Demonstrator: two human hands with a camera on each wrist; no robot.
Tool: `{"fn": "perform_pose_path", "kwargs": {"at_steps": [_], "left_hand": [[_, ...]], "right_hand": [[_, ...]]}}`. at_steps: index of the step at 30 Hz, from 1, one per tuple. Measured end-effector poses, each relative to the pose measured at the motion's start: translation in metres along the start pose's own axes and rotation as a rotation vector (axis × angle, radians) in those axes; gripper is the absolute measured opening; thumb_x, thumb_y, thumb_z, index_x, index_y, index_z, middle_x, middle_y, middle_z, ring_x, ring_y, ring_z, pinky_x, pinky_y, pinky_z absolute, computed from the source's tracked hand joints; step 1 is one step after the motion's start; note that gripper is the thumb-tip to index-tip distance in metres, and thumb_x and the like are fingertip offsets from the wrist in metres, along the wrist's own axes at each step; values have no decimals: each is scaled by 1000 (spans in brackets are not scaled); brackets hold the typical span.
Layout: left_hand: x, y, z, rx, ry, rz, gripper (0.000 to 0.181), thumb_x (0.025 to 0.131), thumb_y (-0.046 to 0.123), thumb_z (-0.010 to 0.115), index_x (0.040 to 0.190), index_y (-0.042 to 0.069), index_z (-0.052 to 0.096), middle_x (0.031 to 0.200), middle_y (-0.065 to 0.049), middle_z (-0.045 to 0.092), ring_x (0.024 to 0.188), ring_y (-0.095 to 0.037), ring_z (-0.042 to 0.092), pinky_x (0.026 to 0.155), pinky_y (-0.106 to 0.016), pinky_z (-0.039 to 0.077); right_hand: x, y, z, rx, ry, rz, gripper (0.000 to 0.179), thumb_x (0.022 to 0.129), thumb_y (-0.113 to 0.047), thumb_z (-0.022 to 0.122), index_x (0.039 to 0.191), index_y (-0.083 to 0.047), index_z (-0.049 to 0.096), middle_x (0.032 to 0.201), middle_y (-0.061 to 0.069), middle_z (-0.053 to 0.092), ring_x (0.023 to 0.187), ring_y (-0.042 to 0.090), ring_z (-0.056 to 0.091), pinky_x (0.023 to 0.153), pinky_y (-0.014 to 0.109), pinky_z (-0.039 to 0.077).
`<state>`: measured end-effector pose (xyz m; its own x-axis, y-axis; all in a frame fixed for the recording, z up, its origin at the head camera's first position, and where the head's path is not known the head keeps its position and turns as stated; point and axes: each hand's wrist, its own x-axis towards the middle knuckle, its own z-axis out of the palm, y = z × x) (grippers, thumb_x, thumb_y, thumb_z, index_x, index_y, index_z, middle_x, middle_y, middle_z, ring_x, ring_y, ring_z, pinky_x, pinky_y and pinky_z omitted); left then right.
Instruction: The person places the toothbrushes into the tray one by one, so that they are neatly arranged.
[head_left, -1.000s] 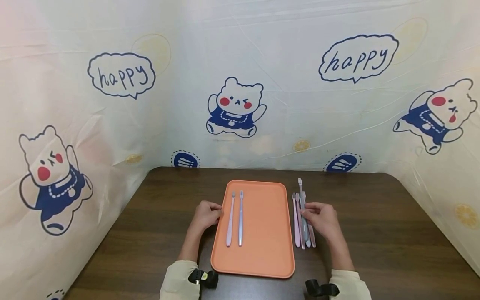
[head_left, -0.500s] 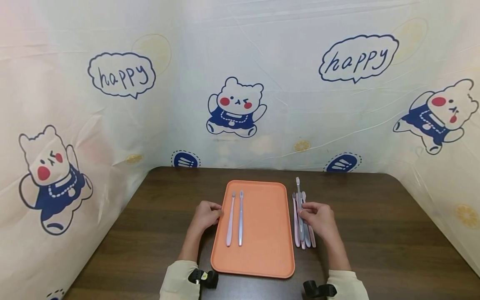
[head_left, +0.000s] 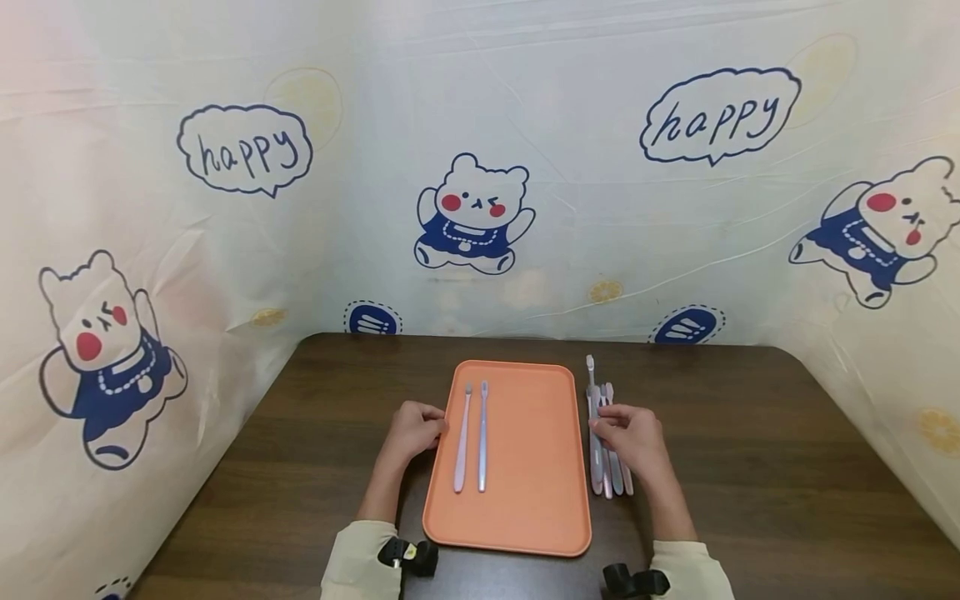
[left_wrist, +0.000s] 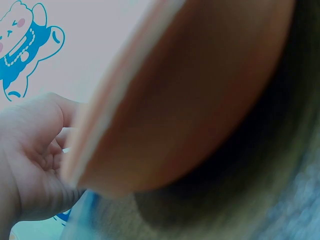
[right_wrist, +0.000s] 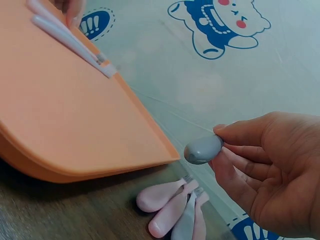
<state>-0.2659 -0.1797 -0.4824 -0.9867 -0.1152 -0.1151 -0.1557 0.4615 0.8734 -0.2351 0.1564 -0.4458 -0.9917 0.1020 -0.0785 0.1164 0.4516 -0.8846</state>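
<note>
My right hand (head_left: 636, 435) pinches a grey toothbrush (right_wrist: 202, 150) between thumb and fingers. Its rounded handle end points toward the right wrist camera, raised above several pink and grey toothbrushes (right_wrist: 167, 218) that lie bunched on the table. In the head view this bunch sits just right of an orange tray (head_left: 534, 475), partly covered by the held brush and my fingers. My left hand (head_left: 412, 430) grips the tray's left rim. On the left half of the tray, a pink toothbrush (head_left: 461, 454) and a blue toothbrush (head_left: 482, 446) lie side by side, heads away from me.
A dark wooden table (head_left: 750, 467) carries everything. Behind it and at both sides hangs a pale printed curtain (head_left: 570, 208) with cartoon bears. Black cameras are strapped at both sleeves, near the front of the table.
My right hand has moved slightly left with the grey toothbrush, from over the bunch toward the tray's right edge. The left hand and the tray have stayed put.
</note>
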Motion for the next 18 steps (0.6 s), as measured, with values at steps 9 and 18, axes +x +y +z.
{"fn": "perform_pose_path", "kwargs": {"at_steps": [9, 18], "left_hand": [[0, 1, 1, 7, 3, -5, 21, 89, 4, 65, 103, -6, 77, 99, -20, 75, 74, -14, 69, 65, -30, 62], [0, 3, 2, 5, 2, -12, 22, 89, 4, 64, 104, -7, 76, 102, -21, 74, 76, -16, 70, 68, -32, 63]], "right_hand": [[1, -2, 8, -22, -7, -11, 32, 92, -12, 72, 119, 6, 71, 107, 23, 75, 84, 17, 72, 73, 35, 64], [2, -5, 14, 23, -6, -47, 30, 90, -7, 70, 115, 9, 71, 99, 22, 75, 79, 15, 72, 71, 35, 64]]}}
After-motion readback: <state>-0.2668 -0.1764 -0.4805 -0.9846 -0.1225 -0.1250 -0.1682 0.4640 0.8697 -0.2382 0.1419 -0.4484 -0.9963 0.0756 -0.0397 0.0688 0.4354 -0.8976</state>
